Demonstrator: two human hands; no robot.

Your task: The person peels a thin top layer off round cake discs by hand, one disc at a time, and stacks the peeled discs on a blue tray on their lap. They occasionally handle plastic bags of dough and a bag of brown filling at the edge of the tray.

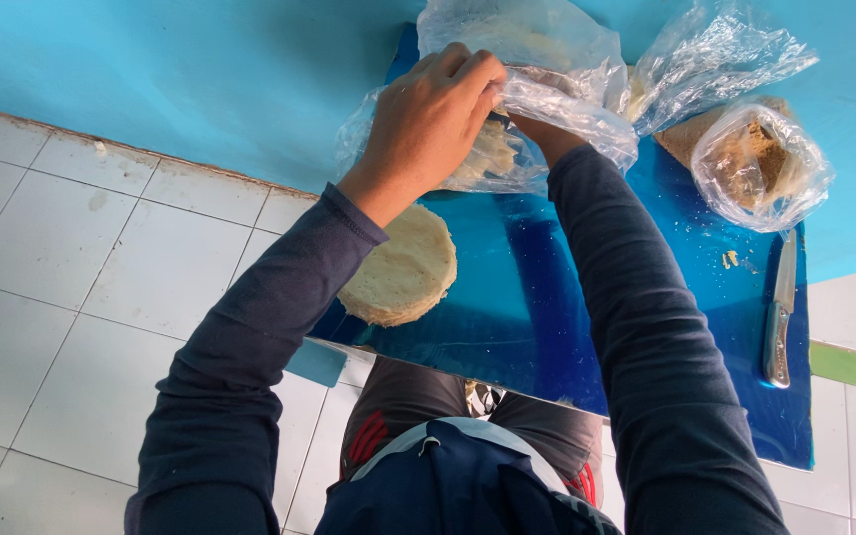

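White floor tiles (71, 297) meet a bright blue wall (151, 69), and a glossy blue board (547, 297) lies across the person's lap as the working surface. At its far edge the left hand (428, 119) closes over the mouth of a clear plastic bag (537, 69) holding pale flat breads, fingers curled into the film. The right hand (537, 129) reaches inside the same bag and is mostly hidden by the plastic, so I cannot tell whether it grips anything. The bag looks thin, light and slippery, likely to crumple and slide rather than keep its shape; the gathered mouth seems the surest place to hold. The breads inside look soft and crumbly, better lifted flat from beneath than pinched at an edge. A stack of round flat breads (403, 267) sits on the board beneath the left forearm, close to the near-left edge. A second bag of brownish pieces (760, 168) rests at the right, with a knife (780, 317) below it near the right edge. Open board remains in the middle, between stack and knife.
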